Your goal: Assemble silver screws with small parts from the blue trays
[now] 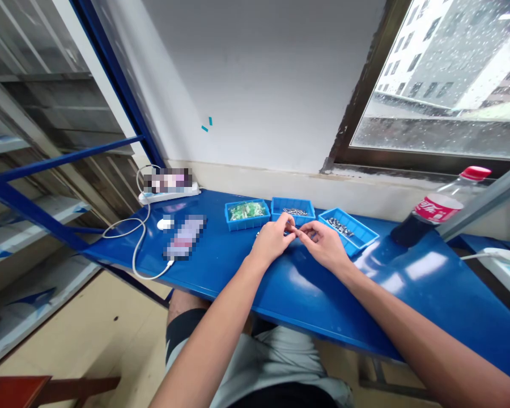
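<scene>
My left hand [272, 239] and my right hand [322, 242] meet fingertip to fingertip above the blue table, both closed in a pinch. Whatever they hold between them is too small and hidden to make out. Just beyond my fingers sits a blue bin [292, 205] with thin metal pieces in it. Left of it, another blue bin [249, 224] holds small clear and green packets [247, 210]. By my right hand a third blue bin [363, 235], set at an angle, contains small dark and silver metal parts [340, 227].
A cola bottle [440, 208] with a red cap stands at the right. On the left lie a phone [186, 237] with a white cable [136, 255], a round white object [165, 224] and a power strip [170, 193]. The wall and window border the blue table [225, 266].
</scene>
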Demonstrator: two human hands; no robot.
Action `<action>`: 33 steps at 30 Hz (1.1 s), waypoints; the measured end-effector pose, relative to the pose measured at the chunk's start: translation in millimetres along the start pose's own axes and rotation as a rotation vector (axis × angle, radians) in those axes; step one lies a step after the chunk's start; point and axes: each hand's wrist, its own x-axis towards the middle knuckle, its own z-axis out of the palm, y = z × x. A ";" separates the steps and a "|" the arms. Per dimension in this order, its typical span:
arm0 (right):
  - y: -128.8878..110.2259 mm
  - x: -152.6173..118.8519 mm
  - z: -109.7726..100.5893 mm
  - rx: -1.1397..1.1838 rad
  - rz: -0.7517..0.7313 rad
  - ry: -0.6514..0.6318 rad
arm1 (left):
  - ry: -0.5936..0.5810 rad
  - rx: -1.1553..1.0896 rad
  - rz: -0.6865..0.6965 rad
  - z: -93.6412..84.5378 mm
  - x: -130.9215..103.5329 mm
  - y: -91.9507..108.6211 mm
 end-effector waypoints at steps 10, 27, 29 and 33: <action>0.1 0.4 -0.9 0.057 0.002 -0.032 | 0.155 -0.371 -0.079 1.6 6.8 1.5; 4.2 -1.7 6.8 0.148 0.006 -0.086 | 0.189 -0.344 -0.073 -4.8 7.0 6.8; 2.4 -1.9 6.0 0.147 -0.001 -0.083 | 0.214 -0.356 -0.093 -5.4 6.9 8.0; -0.4 -2.9 4.6 0.126 0.003 -0.087 | 0.224 -0.366 -0.108 -5.0 6.9 8.0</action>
